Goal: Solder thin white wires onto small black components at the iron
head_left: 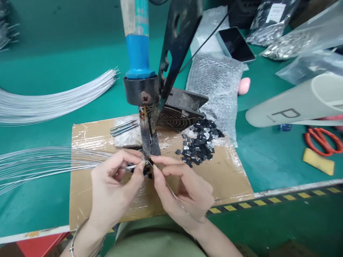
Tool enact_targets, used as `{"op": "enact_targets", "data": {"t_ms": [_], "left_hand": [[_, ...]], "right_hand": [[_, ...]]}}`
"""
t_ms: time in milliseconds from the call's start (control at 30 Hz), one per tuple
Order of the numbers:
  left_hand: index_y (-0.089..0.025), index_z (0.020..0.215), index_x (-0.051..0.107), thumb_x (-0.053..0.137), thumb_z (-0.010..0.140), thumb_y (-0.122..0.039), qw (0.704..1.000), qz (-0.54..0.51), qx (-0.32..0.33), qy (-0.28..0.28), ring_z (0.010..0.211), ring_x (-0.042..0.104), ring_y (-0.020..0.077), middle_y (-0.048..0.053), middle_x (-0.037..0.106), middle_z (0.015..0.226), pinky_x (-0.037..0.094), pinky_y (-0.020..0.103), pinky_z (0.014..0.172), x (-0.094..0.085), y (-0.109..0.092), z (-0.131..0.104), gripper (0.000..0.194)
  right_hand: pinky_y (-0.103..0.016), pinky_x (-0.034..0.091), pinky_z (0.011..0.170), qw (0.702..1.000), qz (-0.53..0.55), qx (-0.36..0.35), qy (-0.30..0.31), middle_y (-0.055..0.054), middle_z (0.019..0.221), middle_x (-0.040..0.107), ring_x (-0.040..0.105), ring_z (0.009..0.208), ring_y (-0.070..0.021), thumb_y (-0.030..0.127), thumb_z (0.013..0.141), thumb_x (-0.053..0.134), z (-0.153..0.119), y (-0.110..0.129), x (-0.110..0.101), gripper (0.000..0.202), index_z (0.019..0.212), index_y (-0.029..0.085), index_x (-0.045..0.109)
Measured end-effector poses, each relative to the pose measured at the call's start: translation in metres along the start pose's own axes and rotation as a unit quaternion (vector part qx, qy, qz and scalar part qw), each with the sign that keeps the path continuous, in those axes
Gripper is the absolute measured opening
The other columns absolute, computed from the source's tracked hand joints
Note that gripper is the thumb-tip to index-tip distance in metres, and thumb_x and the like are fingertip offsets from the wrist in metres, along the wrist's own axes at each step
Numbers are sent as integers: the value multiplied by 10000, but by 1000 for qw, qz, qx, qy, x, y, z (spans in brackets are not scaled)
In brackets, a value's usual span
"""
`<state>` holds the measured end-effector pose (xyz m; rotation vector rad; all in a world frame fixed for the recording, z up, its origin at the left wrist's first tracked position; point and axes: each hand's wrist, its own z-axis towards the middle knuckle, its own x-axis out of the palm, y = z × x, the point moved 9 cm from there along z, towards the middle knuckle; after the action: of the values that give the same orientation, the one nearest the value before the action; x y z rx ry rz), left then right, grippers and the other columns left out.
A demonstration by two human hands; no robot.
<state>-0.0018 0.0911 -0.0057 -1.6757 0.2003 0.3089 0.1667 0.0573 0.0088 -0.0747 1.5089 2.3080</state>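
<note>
A blue-handled soldering iron is clamped upright, its tip pointing down between my hands. My left hand pinches the end of a thin grey wire just left of the tip. My right hand pinches a thin strand of wire on the tip's right side; the strand trails down across the palm. Both sets of fingertips nearly meet under the tip. Small black parts lie partly hidden beneath them. A spread of grey wires runs in from the left. Small black connectors are heaped right of the iron.
Cardboard covers the work spot. Behind the iron are its black bracket and a fan. A wire bundle lies upper left. Rightward are bubble wrap, a phone, a white cup, red scissors and a sponge.
</note>
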Motion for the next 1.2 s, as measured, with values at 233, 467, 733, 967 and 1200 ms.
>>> {"op": "enact_targets", "data": {"t_ms": [233, 467, 733, 967, 1200], "left_hand": [[-248, 794, 770, 773, 846, -122, 1000, -7, 0, -2, 797, 694, 114, -20, 778, 901, 470, 156, 596, 0, 1, 0, 136], [-235, 771, 746, 765, 847, -104, 1000, -20, -13, 16, 802, 712, 108, -24, 772, 883, 517, 146, 664, 3, 3, 2, 153], [-225, 789, 736, 770, 870, -169, 1000, 20, -5, 23, 750, 675, 138, 12, 781, 905, 451, 211, 573, -5, 16, 0, 104], [-231, 909, 770, 733, 932, -183, 971, 204, 125, -11, 990, 705, 239, 64, 775, 999, 517, 378, 926, -23, 6, -10, 65], [-255, 1050, 793, 748, 910, -185, 906, 340, 231, -95, 1082, 660, 295, 66, 774, 1132, 443, 433, 1053, -83, 0, 22, 163]], "right_hand": [[-252, 702, 799, 1000, -3, 2, -5, -76, 986, 856, 847, 864, -186, 15, 902, 727, 0, -1, -1, 219, 931, 218, 651], [-276, 703, 808, 1000, 1, 16, 11, -84, 1015, 860, 851, 864, -200, 5, 895, 711, 0, -1, 2, 227, 913, 219, 636], [-458, 612, 1053, 992, -121, 39, 2, -96, 1104, 826, 765, 1214, -273, 92, 966, 657, 3, -40, -27, 179, 897, 246, 598], [-552, 590, 1054, 969, -239, 5, 56, -139, 1175, 800, 734, 1248, -313, 161, 994, 601, 4, -65, -44, 163, 864, 246, 552], [-430, 649, 861, 983, -159, -6, -90, -67, 896, 808, 810, 911, -256, 103, 932, 710, -11, -61, -69, 194, 842, 243, 611]]}}
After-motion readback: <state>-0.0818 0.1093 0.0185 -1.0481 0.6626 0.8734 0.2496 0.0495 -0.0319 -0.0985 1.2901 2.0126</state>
